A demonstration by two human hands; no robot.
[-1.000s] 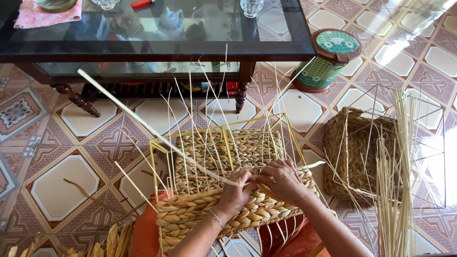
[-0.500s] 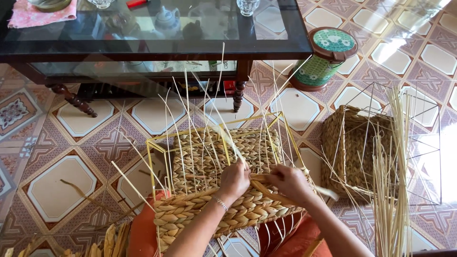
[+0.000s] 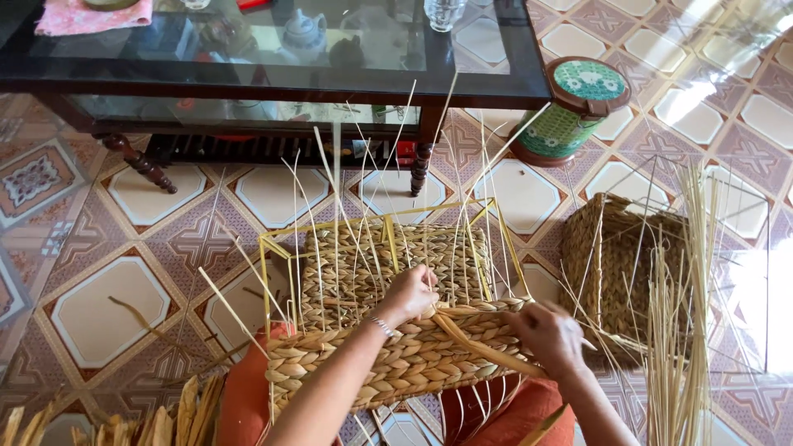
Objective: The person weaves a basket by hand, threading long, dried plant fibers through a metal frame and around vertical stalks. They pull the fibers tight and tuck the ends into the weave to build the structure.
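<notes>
Now, from my remote seat, I look down at a half-woven basket (image 3: 396, 330) that rests on the lap, at 6 o'clock in the view, with its open side turned up toward 12 o'clock. Its braided wall runs from 9 to 3 o'clock, and thin upright stakes (image 3: 363, 223) rise from a yellow wire frame (image 3: 388, 221).

My left hand (image 3: 410, 294) is at the centre of the basket's near rim, the fingers curled and closed on the weave, pinching the start of a flat straw strand (image 3: 483, 351). My right hand (image 3: 549, 334) is at about 4 o'clock from the left one, also closed, and it grips the same strand further along. So the strand lies between the two hands; its long axis goes from upper left down to lower right, across the braided wall. The left hand is nearer to the point where the strand enters the weave. Both forearms come in from 6 o'clock, wrists a little bent; the left wrist carries a thin bracelet (image 3: 382, 328).

At 3 o'clock, apart from the hands, stands a second woven basket (image 3: 615, 264) on the tiled floor (image 3: 107, 306), with a bundle of loose straws (image 3: 677, 330) in front of it. At 12 o'clock is a glass-topped bench (image 3: 273, 58), and a round green tin (image 3: 574, 111) stands at 1 o'clock.
</notes>
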